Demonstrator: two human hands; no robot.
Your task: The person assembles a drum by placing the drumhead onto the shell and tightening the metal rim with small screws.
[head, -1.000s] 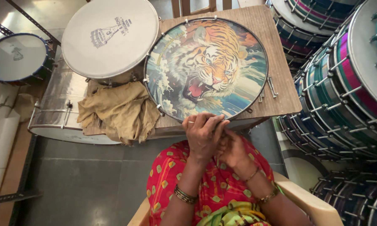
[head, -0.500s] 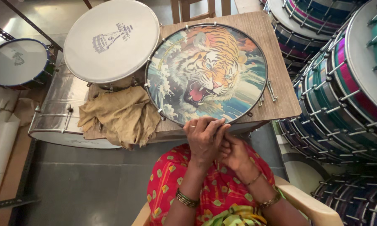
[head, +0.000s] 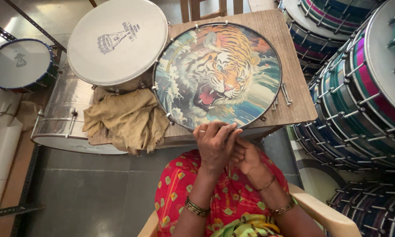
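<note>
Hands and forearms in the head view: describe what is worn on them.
Both forearms are bare, with no sleeves showing. The left hand wears a thin silver-coloured ring on one finger and a stack of gold-and-dark bangles at the wrist. The right hand has a thin gold bangle near the wrist and a thicker gold-and-green one further up the forearm.

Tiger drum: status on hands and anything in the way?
Both hands, left hand and right hand, at near rim of tiger drum. Grip unclear. Tan cloth lies left, apart.

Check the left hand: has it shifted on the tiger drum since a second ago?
No. The left hand stays on the near rim of the tiger drum, right hand beside it.
</note>
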